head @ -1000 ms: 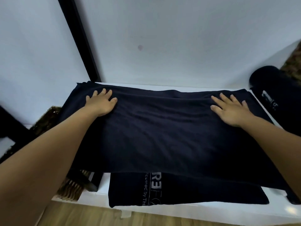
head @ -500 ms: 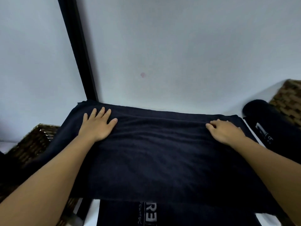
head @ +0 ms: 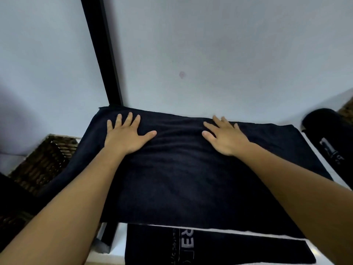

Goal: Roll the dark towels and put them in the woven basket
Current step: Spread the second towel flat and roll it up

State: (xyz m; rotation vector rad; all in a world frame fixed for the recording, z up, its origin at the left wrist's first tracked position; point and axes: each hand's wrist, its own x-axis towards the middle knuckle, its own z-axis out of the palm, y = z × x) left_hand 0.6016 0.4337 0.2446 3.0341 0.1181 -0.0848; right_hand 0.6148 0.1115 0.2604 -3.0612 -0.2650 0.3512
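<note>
A dark navy towel [head: 183,178] lies spread flat over a white table, its left end hanging off the edge. My left hand [head: 128,136] presses flat on its far left part, fingers spread. My right hand [head: 225,136] lies flat near the towel's far middle, fingers straight. Beneath it at the front, a second dark towel [head: 210,247] with grey lettering shows. A rolled dark towel [head: 332,142] lies at the right edge. A woven basket [head: 44,163] stands at the left, below the table.
A black post [head: 103,54] rises against the pale wall behind the table's left corner. The white table [head: 313,142] shows as a strip between the flat towel and the rolled one. Another woven piece [head: 346,109] peeks in at the far right.
My right hand slid left along the towel's far edge toward the middle and flattened out. My left hand stayed near the far left corner. The camera view shifted slightly.
</note>
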